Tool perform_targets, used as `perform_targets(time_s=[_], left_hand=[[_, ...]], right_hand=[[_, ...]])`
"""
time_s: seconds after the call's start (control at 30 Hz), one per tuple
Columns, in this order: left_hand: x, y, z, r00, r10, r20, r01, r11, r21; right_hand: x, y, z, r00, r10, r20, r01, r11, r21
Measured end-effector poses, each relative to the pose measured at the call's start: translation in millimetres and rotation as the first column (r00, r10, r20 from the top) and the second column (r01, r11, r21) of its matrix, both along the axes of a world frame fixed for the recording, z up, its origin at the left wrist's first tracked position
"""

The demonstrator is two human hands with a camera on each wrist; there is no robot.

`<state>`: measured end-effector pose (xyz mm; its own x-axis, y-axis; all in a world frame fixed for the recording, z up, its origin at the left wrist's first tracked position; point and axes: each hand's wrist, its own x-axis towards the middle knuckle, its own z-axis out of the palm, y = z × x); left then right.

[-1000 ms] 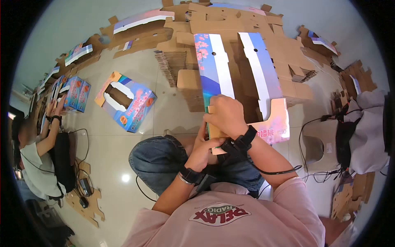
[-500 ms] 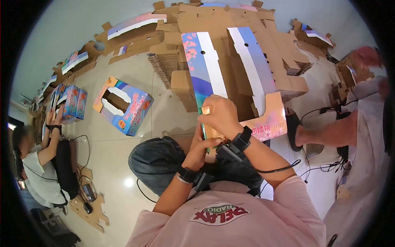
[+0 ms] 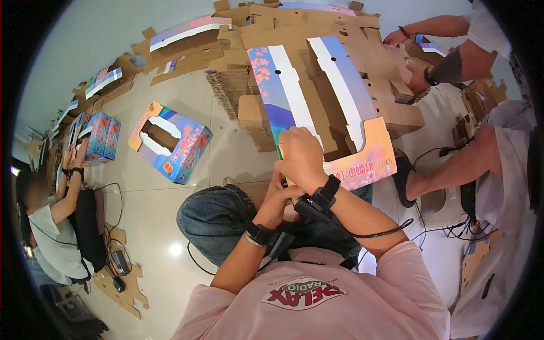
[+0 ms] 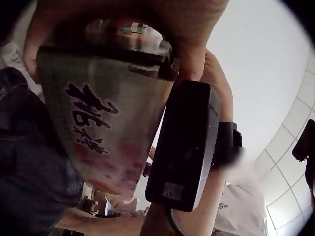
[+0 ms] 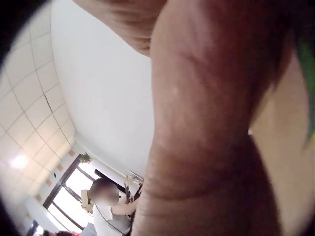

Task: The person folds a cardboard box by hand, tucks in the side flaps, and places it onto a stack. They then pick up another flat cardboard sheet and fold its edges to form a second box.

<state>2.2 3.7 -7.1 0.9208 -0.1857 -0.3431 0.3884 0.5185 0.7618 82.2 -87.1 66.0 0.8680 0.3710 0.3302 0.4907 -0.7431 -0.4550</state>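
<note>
A printed cardboard box (image 3: 362, 175) with blue, pink and orange panels stands tilted over the lap, its top flaps parted around a long opening. My right hand (image 3: 301, 158) has its fingers curled over the box's near left corner. Just below it, my left hand (image 3: 275, 203) grips the same corner from underneath, thumb towards the right hand. In the left wrist view, the box's end panel (image 4: 108, 118) with dark lettering lies beneath the left hand (image 4: 182, 24). The right wrist view is mostly filled by the right hand (image 5: 206, 98); its fingertips are hidden.
A finished-looking printed box (image 3: 187, 148) sits on the floor at the left. Stacked flat cardboard (image 3: 258, 122) stands behind the held box. Another person (image 3: 62, 215) handles boxes at the far left; someone's arms (image 3: 453, 65) reach over cardboard at the upper right. Cables lie at both sides.
The held box has shifted slightly left and turned a little, with both hands still at its corner. A person has come in at the right and now bends with both arms over the cardboard.
</note>
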Motion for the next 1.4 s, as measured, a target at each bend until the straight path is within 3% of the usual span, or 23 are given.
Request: perform_targets(time_s=[0.3,0.43,0.5,0.57,0.6,0.63,0.67,0.7,0.73,0.77,0.83,0.9,0.97,1.0,1.07,1.1,1.17,1.4], left_hand=[[1.2,-8.2,11.0,1.000,0.013,0.026,-0.013,1.000,-0.023],[-2.7,-6.4,0.3,0.997,0.041,0.064,-0.042,0.999,0.019],[-11.7,-3.3,13.6,0.992,0.105,0.063,-0.101,0.993,-0.066],[-14.3,7.6,20.5,0.983,0.173,0.059,-0.163,0.975,-0.150],[-15.8,21.1,19.9,0.851,0.076,0.519,-0.236,0.939,0.249],[-18.8,35.0,19.0,0.782,-0.168,0.600,-0.224,0.823,0.522],[-21.8,49.0,18.2,0.675,-0.389,0.627,-0.294,0.638,0.711],[-27.5,50.2,31.2,0.930,-0.082,0.358,-0.077,0.910,0.408],[-33.1,51.5,44.1,0.955,0.287,-0.079,-0.293,0.954,-0.071],[-37.5,58.8,55.6,0.921,0.333,0.202,-0.326,0.943,-0.067],[-48.9,87.7,58.4,0.883,0.425,0.197,-0.445,0.893,0.070],[-60.7,124.1,37.3,0.816,0.433,0.383,-0.419,0.899,-0.123],[-74.5,144.2,39.4,0.791,0.452,0.411,-0.435,0.889,-0.141],[-82.0,152.9,35.1,0.739,0.479,0.474,-0.441,0.876,-0.197],[-95.6,153.0,45.1,0.713,0.539,0.448,-0.534,0.832,-0.151],[-102.3,153.0,50.0,0.699,0.568,0.434,-0.578,0.806,-0.125],[-114.6,161.5,41.9,0.643,0.608,0.466,-0.592,0.780,-0.201],[-143.9,167.1,31.7,0.644,0.625,0.442,-0.600,0.770,-0.215]], right_hand=[[0.6,-10.0,0.1,0.990,0.098,-0.102,-0.067,0.959,0.274],[-4.7,-12.9,5.5,0.986,0.153,-0.064,-0.137,0.968,0.212],[-19.2,-10.6,11.9,0.960,0.208,0.189,-0.260,0.914,0.311],[-48.2,-11.1,30.9,0.931,0.274,0.240,-0.346,0.872,0.346],[-63.2,-11.5,41.4,0.901,0.356,0.247,-0.431,0.801,0.416],[-76.1,-11.9,49.9,0.863,0.434,0.260,-0.505,0.716,0.482],[-84.7,-14.3,52.7,0.804,0.535,0.260,-0.583,0.622,0.522],[-92.9,-18.7,55.5,0.733,0.626,0.265,-0.645,0.519,0.561],[-102.6,-23.6,62.3,0.722,0.643,0.255,-0.653,0.510,0.561],[-106.6,-29.1,60.6,0.722,0.643,0.255,-0.652,0.510,0.561],[-109.4,-40.8,54.9,0.723,0.677,0.137,-0.606,0.527,0.596],[-106.4,-52.0,41.2,0.754,0.654,-0.059,-0.483,0.613,0.625],[-111.0,-62.2,19.4,0.785,0.582,-0.213,-0.342,0.694,0.634],[-114.1,-65.9,11.6,0.781,0.590,-0.207,-0.351,0.687,0.636],[-121.3,-71.0,-1.8,0.773,0.477,-0.419,-0.148,0.777,0.611],[-124.6,-71.6,-9.3,0.770,0.482,-0.418,-0.154,0.776,0.611],[-128.8,-71.6,-23.5,0.690,0.458,-0.560,0.055,0.738,0.672],[-134.4,-70.9,-45.6,0.585,0.429,-0.688,0.202,0.745,0.635]])
